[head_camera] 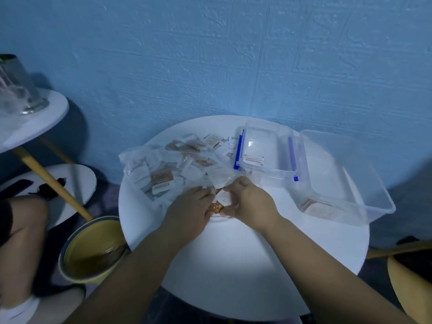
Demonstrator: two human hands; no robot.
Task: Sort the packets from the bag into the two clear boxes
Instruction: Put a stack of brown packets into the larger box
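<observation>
On the table (233, 258) we log: bag (163, 169) of packets, left of centre; at its mouth, brown packet (215, 207) pinched in our left hand (190, 208), white packet (225, 198) pinched in our right hand (251, 202), hands close together; small box (278, 146) and large box (350, 174) to the right.

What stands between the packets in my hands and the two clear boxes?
Nothing visible. The left hand and right hand hold packets by the bag; only bare table lies between them and the small box and large box, whose tops look open.
</observation>
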